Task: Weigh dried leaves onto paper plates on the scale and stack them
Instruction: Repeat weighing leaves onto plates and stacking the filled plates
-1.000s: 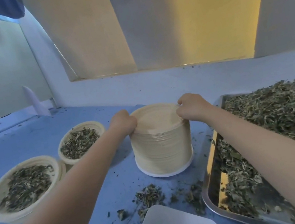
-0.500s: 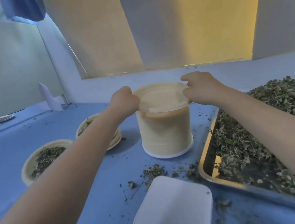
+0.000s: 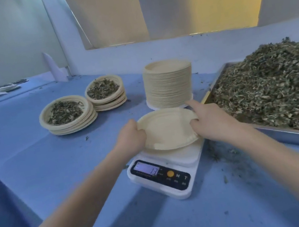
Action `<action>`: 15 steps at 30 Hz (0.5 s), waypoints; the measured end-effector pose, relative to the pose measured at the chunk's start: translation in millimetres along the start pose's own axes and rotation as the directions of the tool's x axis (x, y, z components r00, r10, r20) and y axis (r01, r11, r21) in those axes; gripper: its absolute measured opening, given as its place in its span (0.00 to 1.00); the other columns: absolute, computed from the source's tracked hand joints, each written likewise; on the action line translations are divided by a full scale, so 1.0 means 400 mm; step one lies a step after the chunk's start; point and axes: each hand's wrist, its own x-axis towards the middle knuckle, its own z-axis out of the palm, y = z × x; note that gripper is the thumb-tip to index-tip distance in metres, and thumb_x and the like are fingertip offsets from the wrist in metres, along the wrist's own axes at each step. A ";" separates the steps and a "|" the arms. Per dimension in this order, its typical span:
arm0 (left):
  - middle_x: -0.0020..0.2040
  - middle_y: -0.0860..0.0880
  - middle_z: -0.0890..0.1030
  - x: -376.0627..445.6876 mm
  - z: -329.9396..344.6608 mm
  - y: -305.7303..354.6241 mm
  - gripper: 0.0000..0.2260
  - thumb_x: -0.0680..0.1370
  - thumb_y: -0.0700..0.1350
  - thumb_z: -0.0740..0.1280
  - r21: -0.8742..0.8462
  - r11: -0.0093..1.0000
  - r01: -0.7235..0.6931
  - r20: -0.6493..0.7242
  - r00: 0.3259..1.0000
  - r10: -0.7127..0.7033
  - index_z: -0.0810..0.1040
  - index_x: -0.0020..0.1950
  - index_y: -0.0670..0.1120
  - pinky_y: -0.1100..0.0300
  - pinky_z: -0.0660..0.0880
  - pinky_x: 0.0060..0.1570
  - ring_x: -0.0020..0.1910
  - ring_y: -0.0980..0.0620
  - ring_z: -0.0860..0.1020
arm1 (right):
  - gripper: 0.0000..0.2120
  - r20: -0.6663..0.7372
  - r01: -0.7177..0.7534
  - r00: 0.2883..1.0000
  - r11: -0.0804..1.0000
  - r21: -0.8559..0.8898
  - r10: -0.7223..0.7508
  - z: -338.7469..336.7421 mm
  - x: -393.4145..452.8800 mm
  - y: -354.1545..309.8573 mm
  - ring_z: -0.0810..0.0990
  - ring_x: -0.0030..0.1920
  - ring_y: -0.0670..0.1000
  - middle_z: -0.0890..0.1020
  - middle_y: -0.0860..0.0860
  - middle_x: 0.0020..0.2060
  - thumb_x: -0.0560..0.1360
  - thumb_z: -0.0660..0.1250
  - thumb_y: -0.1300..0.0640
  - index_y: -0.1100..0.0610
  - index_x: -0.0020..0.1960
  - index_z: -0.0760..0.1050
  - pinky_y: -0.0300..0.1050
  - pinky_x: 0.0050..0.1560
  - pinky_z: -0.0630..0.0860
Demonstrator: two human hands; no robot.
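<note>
While both hands are holding one round, pale paper plate (image 3: 167,130) by its edges, the plate is hovering right over the flat top of the small white kitchen scale (image 3: 165,172). The left hand (image 3: 131,138) is curling its fingers around the plate's left rim. The right hand (image 3: 209,120) is pinching the right rim, with one finger sticking out toward the back. Holding it on two sides is probably keeping the thin plate flat and helping it land in the middle of the scale. I cannot tell if the plate is touching the scale yet; its near edge looks very close to it. The plate is empty, so no leaves are being weighed yet.

Just behind the plate, a tall stack of clean paper plates (image 3: 168,84) is standing on the blue table (image 3: 54,170), close enough to grab the next one. To the right, a big shiny metal tray (image 3: 279,130) is holding a heap of dried green-brown leaves (image 3: 275,85), just beside the scale so scooping is easy. To the left, two low stacks of plates are sitting side by side, the nearer filled stack (image 3: 68,115) and the farther filled stack (image 3: 106,93), each topped with leaves. That looks like the spot for finished plates. Little leaf crumbs (image 3: 231,161) are lying around the scale.
</note>
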 end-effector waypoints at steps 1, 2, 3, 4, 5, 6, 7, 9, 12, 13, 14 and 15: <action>0.40 0.54 0.65 -0.002 0.007 -0.008 0.13 0.79 0.39 0.55 -0.011 1.000 -0.002 0.000 1.000 0.002 0.59 0.39 0.54 0.58 0.64 0.45 0.47 0.49 0.66 | 0.27 0.005 -0.006 1.000 1.000 -0.017 0.007 0.011 0.000 0.004 0.77 0.38 0.56 0.77 0.54 0.37 0.76 0.56 0.61 0.53 0.74 0.56 0.50 0.38 0.75; 0.43 0.53 0.68 0.000 0.012 -0.015 0.10 0.79 0.40 0.55 -0.026 1.000 -0.001 0.005 1.000 0.001 0.62 0.44 0.54 0.58 0.64 0.47 0.49 0.49 0.67 | 0.29 0.007 -0.005 1.000 0.999 -0.033 0.006 0.021 0.003 0.008 0.76 0.35 0.54 0.75 0.52 0.34 0.76 0.57 0.60 0.52 0.75 0.55 0.48 0.35 0.74; 0.49 0.51 0.71 -0.001 0.014 -0.016 0.06 0.80 0.41 0.55 -0.027 1.000 -0.002 0.002 1.000 0.002 0.65 0.51 0.52 0.58 0.64 0.46 0.49 0.48 0.67 | 0.29 0.006 -0.001 1.000 0.999 -0.043 0.001 0.028 0.005 0.012 0.75 0.34 0.52 0.75 0.51 0.34 0.76 0.57 0.59 0.52 0.76 0.54 0.47 0.33 0.73; 0.53 0.48 0.72 0.003 0.015 -0.020 0.09 0.80 0.43 0.56 -0.034 0.999 -0.003 -0.002 1.000 0.003 0.65 0.59 0.49 0.58 0.64 0.45 0.49 0.48 0.69 | 0.29 0.000 0.002 1.000 0.999 -0.044 -0.002 0.032 0.009 0.017 0.75 0.34 0.51 0.75 0.51 0.34 0.77 0.57 0.57 0.52 0.76 0.54 0.46 0.33 0.72; 0.56 0.47 0.72 0.004 0.014 -0.022 0.13 0.80 0.44 0.56 -0.047 0.999 0.000 -0.011 1.000 -0.001 0.63 0.64 0.47 0.58 0.65 0.45 0.49 0.49 0.69 | 0.27 -0.011 0.000 1.000 0.999 -0.039 0.000 0.034 0.013 0.022 0.75 0.34 0.50 0.75 0.50 0.34 0.78 0.56 0.54 0.51 0.76 0.54 0.46 0.33 0.71; 0.57 0.48 0.71 0.008 0.013 -0.023 0.16 0.80 0.46 0.57 -0.073 0.997 0.011 -0.014 1.000 -0.012 0.62 0.67 0.47 0.58 0.65 0.46 0.50 0.50 0.69 | 0.26 -0.024 -0.003 1.000 1.000 -0.029 0.002 0.034 0.017 0.027 0.75 0.35 0.49 0.75 0.50 0.34 0.79 0.55 0.52 0.52 0.75 0.55 0.46 0.33 0.71; 0.57 0.49 0.70 0.013 0.011 -0.024 0.20 0.80 0.48 0.57 -0.099 0.995 0.013 -0.031 0.999 -0.016 0.60 0.70 0.46 0.57 0.65 0.48 0.50 0.50 0.68 | 0.25 -0.036 -0.003 0.999 1.000 -0.016 0.002 0.033 0.022 0.031 0.75 0.35 0.49 0.75 0.50 0.34 0.79 0.55 0.50 0.52 0.75 0.56 0.46 0.33 0.70; 0.58 0.48 0.70 0.022 0.005 -0.024 0.24 0.80 0.50 0.58 -0.137 0.990 0.017 -0.049 0.998 -0.024 0.59 0.73 0.43 0.56 0.67 0.51 0.53 0.49 0.69 | 0.25 -0.057 0.006 0.998 1.000 0.002 -0.006 0.033 0.031 0.034 0.75 0.36 0.49 0.74 0.49 0.33 0.80 0.54 0.47 0.52 0.74 0.58 0.45 0.33 0.69; 0.70 0.46 0.67 0.036 -0.004 -0.027 0.27 0.79 0.52 0.59 -0.157 0.987 0.016 -0.069 0.997 -0.027 0.58 0.76 0.44 0.56 0.66 0.55 0.62 0.48 0.69 | 0.26 -0.075 0.021 0.997 1.000 0.013 -0.020 0.034 0.042 0.029 0.75 0.38 0.48 0.76 0.47 0.37 0.80 0.54 0.44 0.52 0.74 0.59 0.45 0.34 0.68; 0.71 0.46 0.66 0.039 -0.007 -0.028 0.27 0.79 0.52 0.59 -0.162 0.987 0.015 -0.076 0.997 -0.028 0.58 0.76 0.45 0.56 0.66 0.55 0.63 0.48 0.69 | 0.26 -0.073 0.025 0.997 1.000 0.014 -0.024 0.034 0.044 0.027 0.77 0.42 0.49 0.78 0.49 0.43 0.80 0.54 0.43 0.52 0.75 0.58 0.45 0.38 0.69; 0.72 0.47 0.66 0.041 -0.011 -0.028 0.27 0.79 0.52 0.59 -0.166 0.986 0.013 -0.082 0.996 -0.027 0.58 0.76 0.45 0.55 0.66 0.56 0.65 0.48 0.68 | 0.26 -0.071 0.026 0.997 1.000 0.014 -0.025 0.034 0.047 0.024 0.77 0.48 0.51 0.79 0.51 0.50 0.80 0.54 0.43 0.52 0.75 0.58 0.46 0.43 0.70; 0.72 0.47 0.65 0.043 -0.014 -0.029 0.26 0.79 0.52 0.59 -0.167 0.986 0.011 -0.089 0.996 -0.026 0.59 0.75 0.46 0.55 0.66 0.56 0.66 0.47 0.68 | 0.27 -0.071 0.024 0.997 1.000 0.016 -0.022 0.034 0.049 0.020 0.77 0.53 0.53 0.78 0.53 0.56 0.80 0.54 0.42 0.52 0.75 0.58 0.47 0.47 0.71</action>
